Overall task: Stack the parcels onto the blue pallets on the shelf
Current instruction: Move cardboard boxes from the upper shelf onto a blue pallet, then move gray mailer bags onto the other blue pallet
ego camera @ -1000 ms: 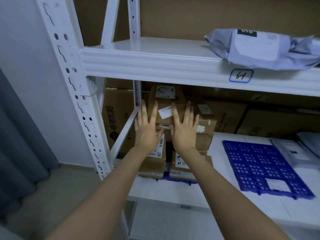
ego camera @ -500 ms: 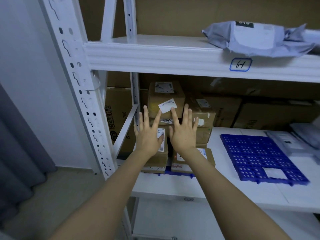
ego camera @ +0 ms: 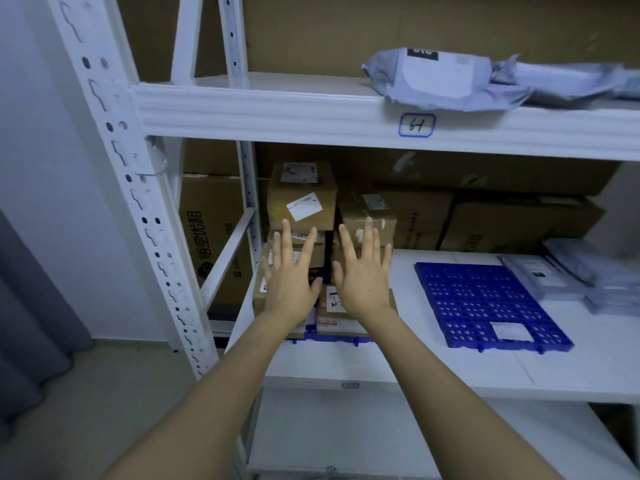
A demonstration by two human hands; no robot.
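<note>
A stack of brown cardboard parcels (ego camera: 302,199) stands on a blue pallet (ego camera: 332,338) at the left end of the middle shelf; only the pallet's front edge shows. My left hand (ego camera: 290,275) and my right hand (ego camera: 363,271) are held flat with straight, spread fingers in front of the stack's lower parcels; whether they touch the boxes I cannot tell. Neither hand holds anything. A second blue pallet (ego camera: 485,299) lies to the right, bearing only a small white label (ego camera: 512,331).
A white shelf upright (ego camera: 138,188) and a diagonal brace (ego camera: 227,252) stand left of the stack. Large cartons (ego camera: 519,223) line the back wall. Grey mailer bags lie at the right on the middle shelf (ego camera: 581,271) and on the upper shelf (ego camera: 446,77).
Both hands have dropped lower down the stack's front, from the top box to the lower parcels. The view has tilted slightly.
</note>
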